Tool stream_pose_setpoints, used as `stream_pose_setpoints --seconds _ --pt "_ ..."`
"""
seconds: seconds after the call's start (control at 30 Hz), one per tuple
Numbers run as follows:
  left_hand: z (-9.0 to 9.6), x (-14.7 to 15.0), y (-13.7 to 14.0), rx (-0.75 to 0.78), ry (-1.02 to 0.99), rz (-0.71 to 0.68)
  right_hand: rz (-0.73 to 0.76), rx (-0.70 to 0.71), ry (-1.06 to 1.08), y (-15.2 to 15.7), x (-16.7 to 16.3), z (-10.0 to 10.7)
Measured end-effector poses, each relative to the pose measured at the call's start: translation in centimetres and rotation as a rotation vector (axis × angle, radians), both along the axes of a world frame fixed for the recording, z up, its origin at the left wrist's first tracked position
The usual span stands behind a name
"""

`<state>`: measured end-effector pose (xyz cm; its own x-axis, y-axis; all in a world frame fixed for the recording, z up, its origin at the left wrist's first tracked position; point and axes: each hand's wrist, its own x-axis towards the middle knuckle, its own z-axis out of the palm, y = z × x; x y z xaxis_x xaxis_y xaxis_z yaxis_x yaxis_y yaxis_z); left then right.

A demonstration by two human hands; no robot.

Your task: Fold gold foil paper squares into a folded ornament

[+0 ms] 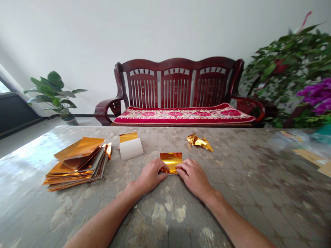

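Observation:
A small sheet of gold foil paper (pixel 171 160) lies on the table in front of me, its near edge curving up. My left hand (pixel 152 174) grips its left near corner between thumb and fingers. At the right near corner, my right hand (pixel 192 175) pinches the same sheet. Beyond my left hand rests a curled sheet of foil paper (pixel 131 148), white back showing, with a gold strip at its far side. A folded gold foil piece (pixel 199 142) sits past my right hand. To the left is a stack of gold foil paper (pixel 77 163), loosely piled.
The table (pixel 248 186) has a patterned, shiny cover. Clear plastic packaging (pixel 289 136) and tan card pieces (pixel 307 157) lie at its right end. Behind it stands a dark wooden bench (pixel 176 84) with a red cushion, flanked by a potted plant (pixel 55 91) and leafy plants (pixel 284 58).

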<state>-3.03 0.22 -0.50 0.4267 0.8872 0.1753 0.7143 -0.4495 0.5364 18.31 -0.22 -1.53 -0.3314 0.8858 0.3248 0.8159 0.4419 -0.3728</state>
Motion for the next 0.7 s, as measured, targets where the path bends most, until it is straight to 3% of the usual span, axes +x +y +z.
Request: stream_pose_setpoints --seconds 0.2,0.53,0.7 --pt "-0.29 0.15 0.16 -0.001 0.037 0.037 -0.026 0.017 -0.006 -0.29 -0.3 -0.08" --pt "0.27 -0.13 0.17 -0.074 0.036 -0.013 -0.01 -0.046 0.105 -0.22 0.01 -0.15" --pt "0.46 0.36 -0.35 -0.081 0.002 0.042 0.008 -0.046 0.11 -0.16 0.13 -0.26"
